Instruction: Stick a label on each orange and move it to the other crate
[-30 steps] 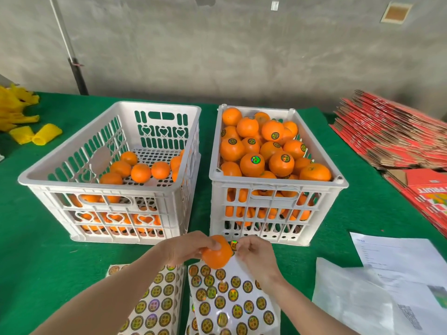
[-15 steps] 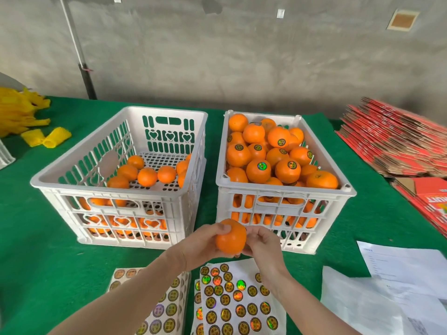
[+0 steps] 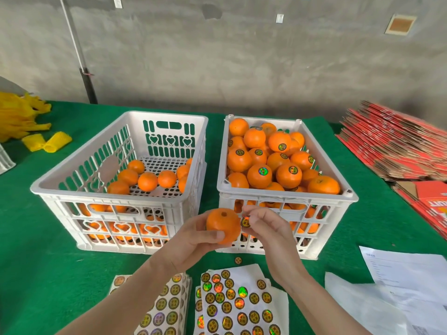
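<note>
Pretty far along, probably. The white slotted plastic crate (image 3: 285, 195) beyond the right hand (image 3: 266, 228) is heaped with labelled oranges (image 3: 260, 176). The matching white crate (image 3: 108, 197) beyond the left hand (image 3: 193, 240) holds only a few bare oranges (image 3: 147, 181). The left hand grips a round orange fruit (image 3: 223, 226), and the right pinches a shiny round label (image 3: 246, 221) against its side.

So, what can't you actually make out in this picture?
All from the head view:
1. The print on the label: too small, and partly covered by the right hand.
2. Whether the label touches the orange yet: unclear.
3. What lies deep in the right crate: hidden under the top oranges.
4. Text on the paper sheet: too small, cut off by the right edge.
</note>
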The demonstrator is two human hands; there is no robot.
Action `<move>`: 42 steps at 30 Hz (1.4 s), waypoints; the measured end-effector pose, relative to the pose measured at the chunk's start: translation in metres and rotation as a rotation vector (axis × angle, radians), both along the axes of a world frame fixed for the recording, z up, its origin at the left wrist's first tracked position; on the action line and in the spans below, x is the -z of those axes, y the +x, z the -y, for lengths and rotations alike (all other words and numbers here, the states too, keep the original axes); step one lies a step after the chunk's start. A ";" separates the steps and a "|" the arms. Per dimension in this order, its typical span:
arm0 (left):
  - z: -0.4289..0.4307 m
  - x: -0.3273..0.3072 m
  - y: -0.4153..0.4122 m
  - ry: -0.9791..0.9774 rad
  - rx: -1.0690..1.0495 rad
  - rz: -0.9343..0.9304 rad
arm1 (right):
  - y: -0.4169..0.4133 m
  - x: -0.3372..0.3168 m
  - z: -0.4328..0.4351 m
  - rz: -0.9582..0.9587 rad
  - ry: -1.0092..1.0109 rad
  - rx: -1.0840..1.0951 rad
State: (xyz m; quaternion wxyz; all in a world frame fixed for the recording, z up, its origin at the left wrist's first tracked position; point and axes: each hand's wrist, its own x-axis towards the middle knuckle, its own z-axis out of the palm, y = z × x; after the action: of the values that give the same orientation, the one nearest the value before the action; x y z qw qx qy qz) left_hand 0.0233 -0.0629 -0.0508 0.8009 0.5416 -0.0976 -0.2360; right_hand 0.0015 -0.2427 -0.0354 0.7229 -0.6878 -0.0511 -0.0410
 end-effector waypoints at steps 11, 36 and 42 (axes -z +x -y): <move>0.009 -0.038 -0.001 -0.320 -0.121 -0.092 | -0.003 -0.035 -0.017 0.281 -0.185 -0.086; 0.015 -0.056 0.002 -0.341 -0.144 -0.071 | 0.011 -0.051 -0.017 0.354 -0.407 0.014; 0.017 -0.055 0.003 -0.286 -0.178 -0.008 | 0.011 -0.048 -0.027 0.603 -0.651 0.230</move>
State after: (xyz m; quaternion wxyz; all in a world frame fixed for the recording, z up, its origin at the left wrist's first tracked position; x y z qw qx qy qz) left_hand 0.0258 -0.0800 0.0039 0.8880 0.4277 -0.0786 -0.1498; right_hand 0.0130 -0.2156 0.0123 0.4127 -0.8378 -0.1927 -0.3010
